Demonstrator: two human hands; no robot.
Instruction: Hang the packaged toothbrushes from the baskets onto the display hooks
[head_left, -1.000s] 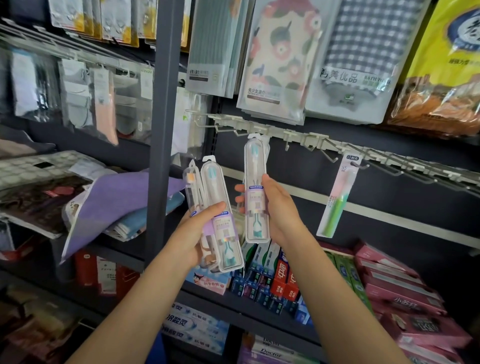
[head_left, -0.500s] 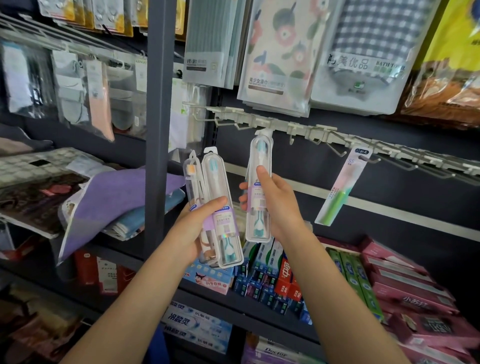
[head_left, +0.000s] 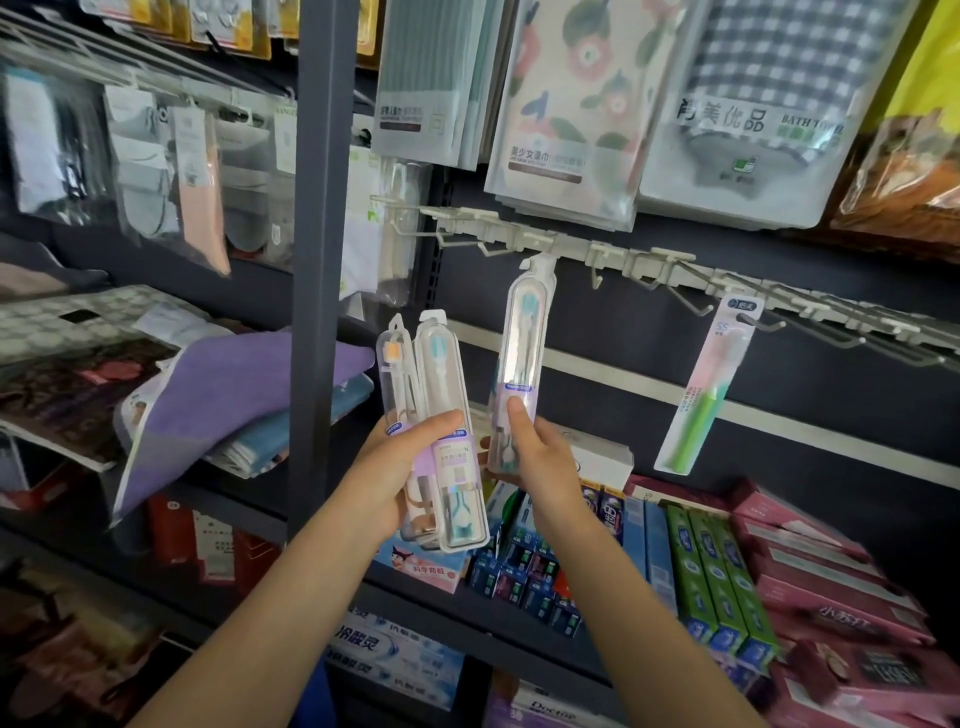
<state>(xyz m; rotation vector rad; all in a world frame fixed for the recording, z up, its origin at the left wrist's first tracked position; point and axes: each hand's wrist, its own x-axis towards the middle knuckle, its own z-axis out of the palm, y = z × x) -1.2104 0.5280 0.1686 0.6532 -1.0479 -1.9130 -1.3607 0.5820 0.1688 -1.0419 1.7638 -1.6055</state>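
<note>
1. Clear plastic cases are filling the left hand (head_left: 387, 480): it is gripping two packaged toothbrushes (head_left: 441, 431), thumb across their fronts, holding them upright just left of the other hand.
2. Beside it, the right hand (head_left: 540, 457) is grasping the lower end of a third toothbrush case (head_left: 519, 364), thumb pressing on its front.
3. Farther up, that case's hanging tab is sitting at a hook on the white hook rail (head_left: 613, 254); whether it is fully threaded on, I cannot tell.
4. To the right, a green toothbrush pack (head_left: 701, 400) is hanging tilted from another hook.
5. Below, toothpaste boxes (head_left: 717, 577) are lying on the shelf.
6. Farthest back, bagged towels (head_left: 571, 109) are hanging above the rail.
</note>
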